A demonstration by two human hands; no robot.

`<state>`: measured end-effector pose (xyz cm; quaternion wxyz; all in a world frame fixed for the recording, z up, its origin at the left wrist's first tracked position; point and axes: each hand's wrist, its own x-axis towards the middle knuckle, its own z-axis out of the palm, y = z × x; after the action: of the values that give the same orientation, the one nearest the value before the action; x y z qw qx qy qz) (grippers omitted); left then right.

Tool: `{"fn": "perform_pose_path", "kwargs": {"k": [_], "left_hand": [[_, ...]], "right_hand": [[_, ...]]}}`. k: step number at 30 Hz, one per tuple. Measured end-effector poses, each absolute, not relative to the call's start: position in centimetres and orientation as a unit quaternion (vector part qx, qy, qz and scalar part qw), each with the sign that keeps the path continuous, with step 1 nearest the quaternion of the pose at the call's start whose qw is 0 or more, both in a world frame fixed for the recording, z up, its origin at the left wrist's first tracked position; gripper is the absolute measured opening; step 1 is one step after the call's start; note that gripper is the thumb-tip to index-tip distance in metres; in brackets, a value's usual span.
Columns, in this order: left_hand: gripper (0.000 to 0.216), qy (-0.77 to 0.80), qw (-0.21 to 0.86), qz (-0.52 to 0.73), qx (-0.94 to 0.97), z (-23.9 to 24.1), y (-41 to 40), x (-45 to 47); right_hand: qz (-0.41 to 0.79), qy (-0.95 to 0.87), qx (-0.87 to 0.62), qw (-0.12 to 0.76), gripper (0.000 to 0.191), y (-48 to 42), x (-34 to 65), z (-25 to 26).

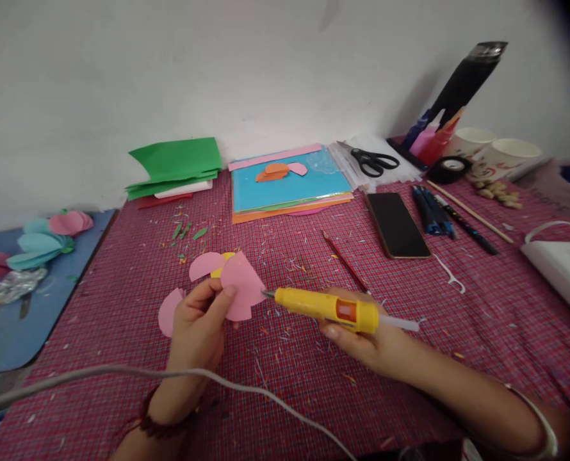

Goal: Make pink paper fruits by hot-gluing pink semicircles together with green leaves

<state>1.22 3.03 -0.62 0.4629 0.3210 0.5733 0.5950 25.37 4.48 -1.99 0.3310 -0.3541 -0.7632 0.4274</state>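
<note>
My left hand (199,323) pinches a folded pink paper petal (241,285) just above the red checked cloth (314,384). In my right hand (362,336) lies a yellow glue gun (328,308), held level, its metal tip touching the petal's right edge. A clear glue stick pokes out of the gun's back end. More pink paper half-circles (204,264) and a yellow scrap lie on the cloth behind and left of my left hand.
A grey cord (122,372) runs across the front. At the back lie green paper (177,163), a coloured paper stack (289,186), scissors (374,160), a phone (396,224), pens (433,211), a red pencil (345,261), cups (503,157). Paper flowers (45,240) sit far left.
</note>
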Motion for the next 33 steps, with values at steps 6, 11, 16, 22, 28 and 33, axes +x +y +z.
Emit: {"fn": "perform_pose_path", "kwargs": {"k": [6, 11, 16, 22, 28, 33], "left_hand": [[0.018, 0.560, 0.512, 0.576, 0.303, -0.3, 3.2, 1.5], [0.018, 0.591, 0.525, 0.466, 0.398, -0.8, 2.7, 1.8], [0.017, 0.596, 0.503, 0.415, 0.469, -0.9, 2.3, 1.8], [0.016, 0.589, 0.486, 0.480, 0.431, -2.0, 2.5, 1.2], [0.023, 0.593, 0.487, 0.407, 0.496, -1.3, 2.5, 1.3], [0.025, 0.594, 0.454, 0.376, 0.547, -0.6, 2.4, 1.6]], "right_hand": [[0.418, -0.768, -0.341, 0.346, 0.018, 4.5, 25.3, -1.9], [0.412, -0.764, -0.343, 0.361, 0.015, 4.5, 25.3, -1.7], [0.399, -0.766, -0.348, 0.364, 0.013, 4.6, 25.3, -1.5], [0.367, -0.791, -0.360, 0.332, 0.015, 4.3, 25.2, -1.2], [0.389, -0.774, -0.362, 0.344, 0.014, 4.5, 25.2, -1.4], [0.390, -0.773, -0.362, 0.345, 0.014, 4.5, 25.1, -1.1]]}}
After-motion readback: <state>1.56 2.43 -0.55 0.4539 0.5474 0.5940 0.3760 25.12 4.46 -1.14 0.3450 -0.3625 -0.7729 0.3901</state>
